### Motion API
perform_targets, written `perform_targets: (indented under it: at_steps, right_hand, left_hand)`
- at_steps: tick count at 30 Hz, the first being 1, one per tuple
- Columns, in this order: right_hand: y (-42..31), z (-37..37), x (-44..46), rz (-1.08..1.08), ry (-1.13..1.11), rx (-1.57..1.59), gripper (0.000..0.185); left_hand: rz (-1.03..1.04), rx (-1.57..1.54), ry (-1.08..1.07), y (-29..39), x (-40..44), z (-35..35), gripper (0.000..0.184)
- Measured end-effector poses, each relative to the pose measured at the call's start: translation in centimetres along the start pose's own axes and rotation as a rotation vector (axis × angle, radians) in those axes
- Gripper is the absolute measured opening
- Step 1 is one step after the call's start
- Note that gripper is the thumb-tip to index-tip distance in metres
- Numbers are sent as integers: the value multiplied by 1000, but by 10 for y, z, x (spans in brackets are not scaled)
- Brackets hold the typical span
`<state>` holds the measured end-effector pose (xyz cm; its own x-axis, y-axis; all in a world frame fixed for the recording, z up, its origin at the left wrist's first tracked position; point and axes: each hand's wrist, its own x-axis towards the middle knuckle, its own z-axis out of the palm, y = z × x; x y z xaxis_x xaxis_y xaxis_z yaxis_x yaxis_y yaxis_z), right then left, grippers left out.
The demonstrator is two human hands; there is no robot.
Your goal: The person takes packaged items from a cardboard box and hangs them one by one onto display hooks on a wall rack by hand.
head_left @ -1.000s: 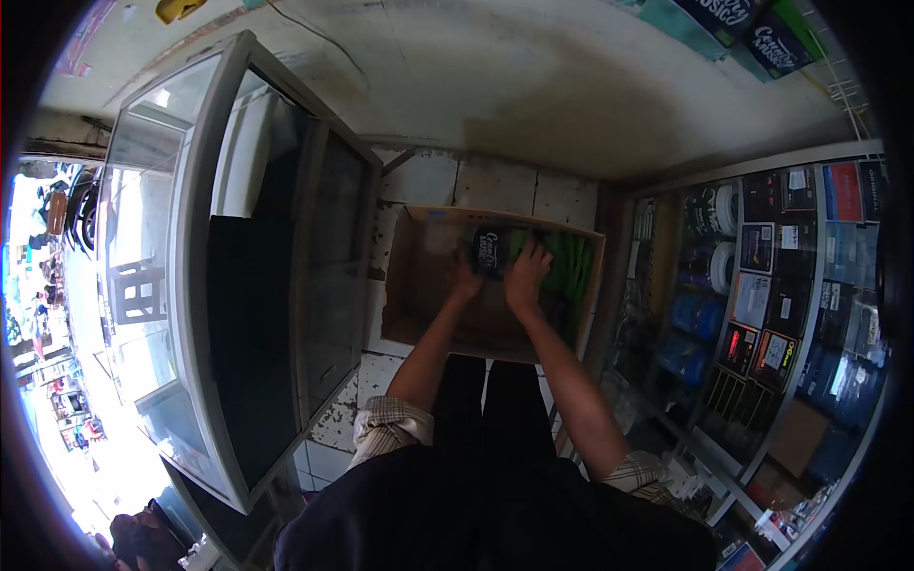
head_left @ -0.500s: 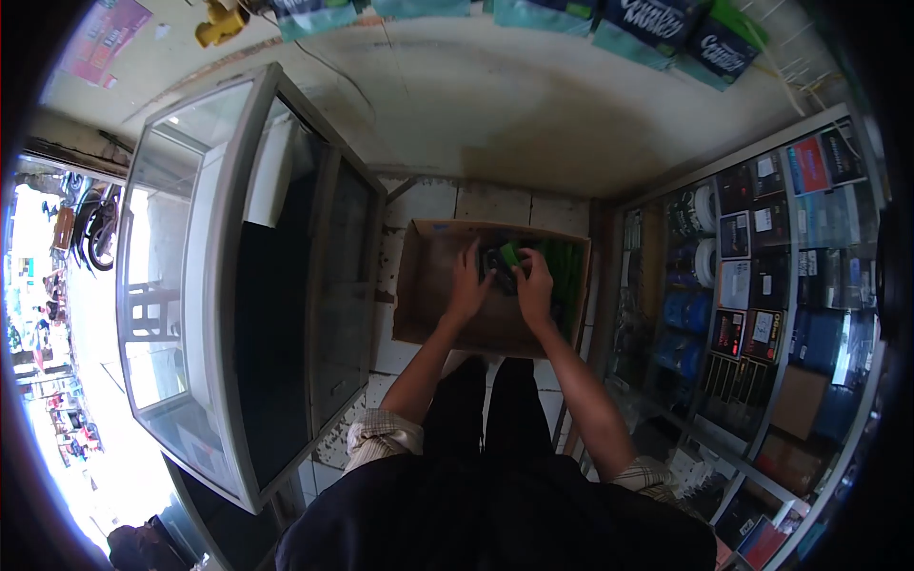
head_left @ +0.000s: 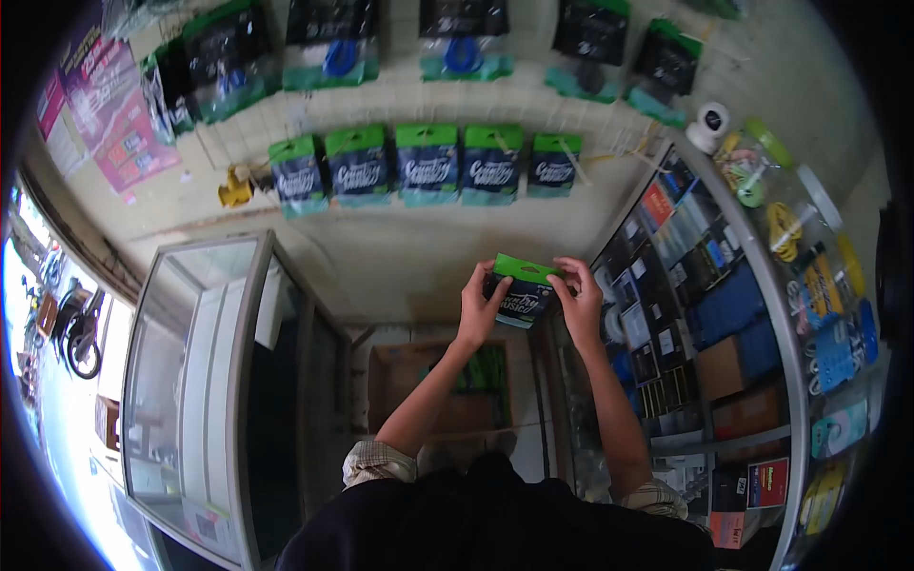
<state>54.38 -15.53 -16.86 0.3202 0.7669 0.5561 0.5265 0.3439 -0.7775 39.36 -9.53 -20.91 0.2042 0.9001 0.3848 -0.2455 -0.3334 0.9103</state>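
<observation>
A green-topped dark packet (head_left: 520, 301) printed "Country Music" is held up in front of me, above the box and before the wall. My left hand (head_left: 477, 303) pinches its left edge, thumb on the front. My right hand (head_left: 579, 300) grips the upper right corner, its thumb also on the front face. Below, on the floor, the open cardboard box (head_left: 383, 385) contains more green packets (head_left: 484, 373). Similar packets (head_left: 426, 164) hang in a row on the wall rack ahead.
On the left stands a glass display cabinet (head_left: 195, 357). A second glass showcase (head_left: 724, 328) with boxed goods runs along the right, with clear jars (head_left: 790, 224) on it. Higher on the wall hang clear-fronted packs (head_left: 464, 48). A yellow object (head_left: 234, 190) hangs left of the packet row.
Both hands have risen out of the box with the packet and brought it up before the wall. My view has tilted up, so the hanging rows now show.
</observation>
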Motion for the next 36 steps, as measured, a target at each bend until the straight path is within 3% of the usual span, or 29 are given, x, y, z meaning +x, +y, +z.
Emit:
perform_targets:
  at_steps: [4,7,14,18,20,22,24,28,31,36]
  right_hand:
    - [5,-15,31,-44,212,193,18]
    - [3,-25,57,-57,298,164,16]
    - [27,-35,111,-131,337,177,13]
    - [51,-34,131,-148,305,205,10]
    - [66,-32,141,-277,256,83,9]
    - [72,-29,151,-279,238,87,9]
    - [77,-23,161,-281,219,88,10]
    - [89,-12,180,-300,209,34,16]
    - [97,-4,193,-344,194,-48,27]
    - [114,8,207,-326,126,45,46]
  left_hand:
    - [107,-11,57,18,26,42,26]
    - [203,18,113,19,46,70,29]
    - [183,76,134,14,85,103,32]
    - [203,127,217,2,103,116,34]
    - [200,134,248,-5,111,121,34]
    - [226,1,324,-6,119,127,32]
    - [232,112,363,-17,132,126,33]
    - [363,496,362,-30,155,122,43]
    - [314,543,408,-27,168,128,47]
    - [414,647,394,-32,181,134,61]
